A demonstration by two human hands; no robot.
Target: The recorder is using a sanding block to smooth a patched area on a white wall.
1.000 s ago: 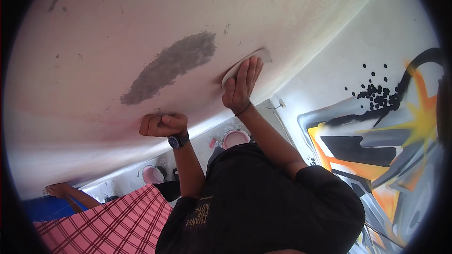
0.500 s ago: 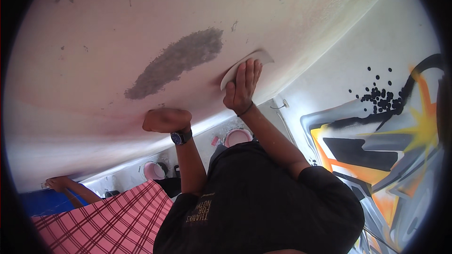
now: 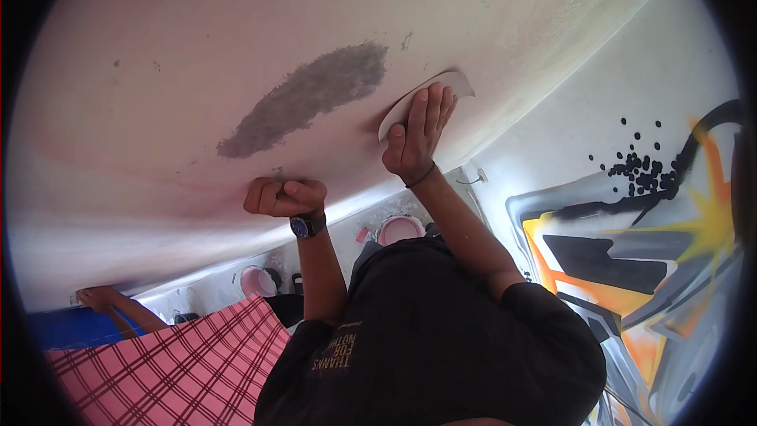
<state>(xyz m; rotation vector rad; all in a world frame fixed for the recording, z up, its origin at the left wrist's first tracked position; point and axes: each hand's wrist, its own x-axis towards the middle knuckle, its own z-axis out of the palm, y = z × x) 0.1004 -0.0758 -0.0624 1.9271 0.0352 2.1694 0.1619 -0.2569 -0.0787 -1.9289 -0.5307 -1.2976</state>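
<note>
My right hand (image 3: 419, 130) lies with its fingers stretched over a pale sheet of sandpaper (image 3: 456, 83), pressing it to the whitish-pink wall (image 3: 315, 0). The sheet's far edge curls away from the surface. To the left of the sheet, a rough grey patch (image 3: 307, 99) of bare plaster shows through the paint. Below that patch my left hand (image 3: 284, 197) is curled into a fist close to the wall, and no object shows in it. A dark watch (image 3: 306, 226) is on the left wrist.
A person in a pink checked garment (image 3: 173, 355) is at the lower left, with a hand (image 3: 98, 297) at the wall. Two buckets of pink paint, one (image 3: 400, 229) behind me and one (image 3: 259, 281) farther left, stand on the floor. A painted mural wall (image 3: 623, 229) rises on the right.
My left hand has turned and its fingers have curled into a fist. My right hand and the sandpaper appear slightly higher and farther right in view, as does the grey patch.
</note>
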